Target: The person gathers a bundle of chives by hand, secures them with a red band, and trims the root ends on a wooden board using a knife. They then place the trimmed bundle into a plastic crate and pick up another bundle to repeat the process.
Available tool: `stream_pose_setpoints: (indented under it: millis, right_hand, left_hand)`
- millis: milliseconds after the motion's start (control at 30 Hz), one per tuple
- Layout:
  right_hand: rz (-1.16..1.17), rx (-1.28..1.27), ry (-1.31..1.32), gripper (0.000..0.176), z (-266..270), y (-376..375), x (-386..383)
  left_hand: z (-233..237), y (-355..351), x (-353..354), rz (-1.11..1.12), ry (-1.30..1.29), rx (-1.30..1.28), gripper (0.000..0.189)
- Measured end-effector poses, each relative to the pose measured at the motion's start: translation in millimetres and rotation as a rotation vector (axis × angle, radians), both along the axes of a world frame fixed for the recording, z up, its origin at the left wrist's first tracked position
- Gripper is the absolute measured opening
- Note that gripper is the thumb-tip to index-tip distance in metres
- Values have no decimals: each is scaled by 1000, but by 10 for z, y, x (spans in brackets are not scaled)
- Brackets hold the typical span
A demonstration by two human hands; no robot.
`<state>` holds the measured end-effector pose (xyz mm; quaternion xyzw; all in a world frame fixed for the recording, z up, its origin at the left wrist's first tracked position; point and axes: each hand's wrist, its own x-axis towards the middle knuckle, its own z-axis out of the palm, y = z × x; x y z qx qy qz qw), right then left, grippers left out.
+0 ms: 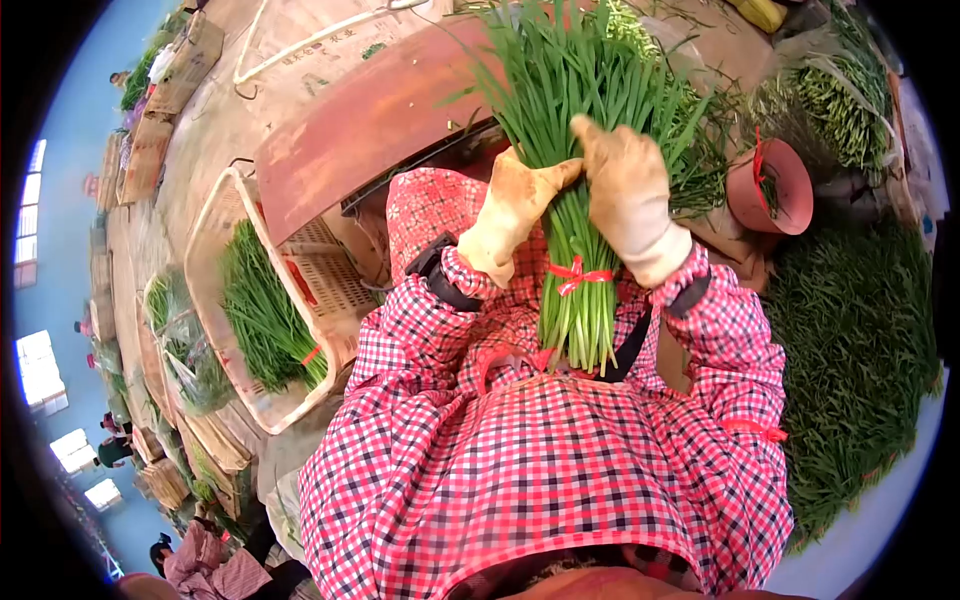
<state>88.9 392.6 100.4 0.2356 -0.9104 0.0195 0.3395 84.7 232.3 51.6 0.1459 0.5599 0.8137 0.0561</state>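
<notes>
A bundle of long green stalks (568,235) lies in front of my body, its pale cut ends toward me and its leaves spread away from me. A red tie (578,275) goes round its lower part. My left hand (515,210), in a stained cream glove, wraps the bundle's left side above the tie. On the right side, my right hand (630,195), gloved too, rests over the leaves with its fingers bent; what its fingers hold, if anything, is hidden. The two gloves are close together at the fingertips.
A plastic basket (205,325) with another tied bundle stands at left. Behind it curves a reddish board (370,110). At right are a pink roll (790,190) and a large heap of greens (850,370). A person (210,565) sits at lower left.
</notes>
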Motion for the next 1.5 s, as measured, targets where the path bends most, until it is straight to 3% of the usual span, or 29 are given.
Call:
stream_pose_setpoints:
  millis: [100, 133, 200, 267, 367, 400, 467, 533, 567, 600, 667, 700, 767, 800, 867, 933, 967, 1033, 1100, 1167, 1233, 1333, 1400, 1433, 1500]
  right_hand:
    - [218, -652, 134, 8, -86, 329, -210]
    - [198, -730, 115, 10, -26, 450, -157]
    - [-280, -1122, -167, 16, -109, 982, 210]
    - [136, -1698, -470, 30, -713, 1305, 327]
    - [-224, -1301, -964, 52, -1099, 1193, 440]
    - [246, -1215, -999, 53, -1123, 1206, 290]
    - [221, -1530, -1023, 49, -1098, 912, 37]
    - [180, -1367, -931, 44, -1089, 782, -202]
    - [23, -1213, -894, 41, -643, 542, -233]
    - [241, -1205, -689, 50, -488, 390, -281]
    - [192, -1414, -843, 55, -307, 235, -286]
    - [196, -1449, -816, 55, -252, 230, -244]
    - [199, -1522, -760, 57, -196, 277, -91]
    - [269, -1378, -670, 46, -359, 414, -68]
    - [349, -1098, -528, 38, -636, 666, -51]
    - [307, -1241, -664, 39, -609, 694, 2]
    - [286, -1312, -731, 40, -589, 702, 26]
    - [304, -1180, -658, 37, -574, 716, -20]
    - [305, -1790, -1016, 32, -371, 621, -33]
    - [158, -1586, -966, 38, -92, 412, -79]
    - [91, -1368, -816, 51, -97, 221, -166]
    - [203, -1408, -858, 55, -185, 261, -261]
    - [140, -1692, -927, 44, 17, 259, -105]
    - [107, -1683, -911, 27, -10, 301, -66]
    - [189, -1618, -888, 21, -266, 456, -108]
  left_hand:
    - [22, -11, 18, -78, 16, -16, 56]
    - [27, -30, 39, -84, 34, -51, 59]
    - [60, -126, 68, -105, 6, -70, 63]
    - [105, -68, 33, -82, -252, 266, 45]
    - [67, -158, -44, -33, 27, -39, 65]
    - [60, -160, -82, -21, 93, -142, 71]
    - [21, -97, -228, -22, 137, -362, 78]
    - [353, 106, -184, 154, -11, -848, 110]
    - [295, 149, -241, 154, 25, -891, 109]
    - [242, 169, -335, 158, 62, -933, 108]
    - [245, 108, -456, 19, -58, -687, 89]
    - [235, -24, -411, 4, 94, -552, 64]
    - [256, -119, -284, 34, 200, -410, 44]
    - [266, -160, -199, 47, 250, -337, 36]
    - [161, -273, -73, 43, 323, -342, 35]
    - [-66, -359, -27, 21, 242, -248, 37]
    - [8, -399, -37, 123, 559, -542, 36]
    - [35, -430, -43, 190, 738, -745, 40]
    - [70, -486, -111, 212, 996, -893, 38]
    - [275, -297, -15, 26, 295, -347, 33]
    - [347, -119, -23, -74, -31, -2, 30]
    - [445, -67, -85, -45, 18, -194, 36]
    - [305, -142, -91, -13, 104, -145, 30]
    - [302, -166, -57, 6, 160, -184, 28]
    - [200, -244, -62, -22, 90, -146, 23]
